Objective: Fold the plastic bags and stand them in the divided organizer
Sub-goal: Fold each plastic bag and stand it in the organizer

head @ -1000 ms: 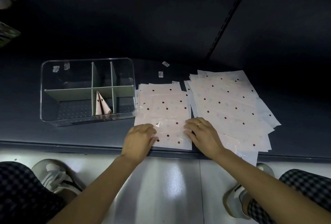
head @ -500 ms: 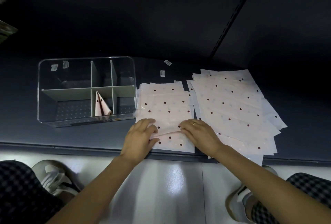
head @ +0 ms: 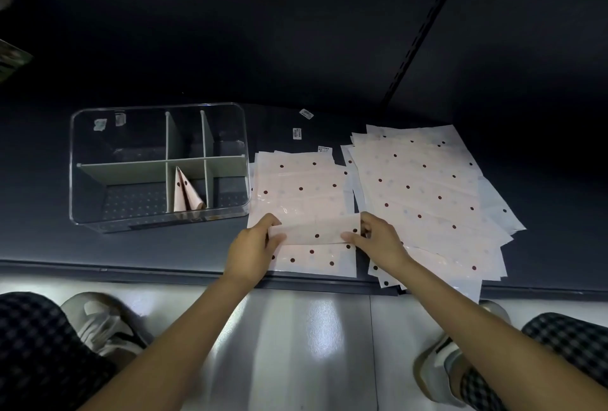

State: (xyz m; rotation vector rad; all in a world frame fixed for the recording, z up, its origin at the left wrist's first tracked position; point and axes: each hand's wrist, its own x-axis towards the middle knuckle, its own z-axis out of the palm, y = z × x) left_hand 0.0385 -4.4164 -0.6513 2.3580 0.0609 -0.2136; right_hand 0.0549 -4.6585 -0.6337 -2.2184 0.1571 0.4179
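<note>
One dotted bag [head: 316,233] is being folded over on the near pile [head: 301,187], its edge being pinched by the left hand [head: 255,247] and right hand [head: 378,241]. Corners should be kept level so the crease is being pressed straight. One folded bag [head: 186,195] is being stood in the organizer [head: 158,167], just left; another pile [head: 424,193] is lying right.

You have nothing readable here. The small white stickers [head: 297,133] on the dark shelf [head: 49,246] and the labels [head: 100,124] on the clear organizer [head: 158,219] carry print too tiny and blurred to make out.
</note>
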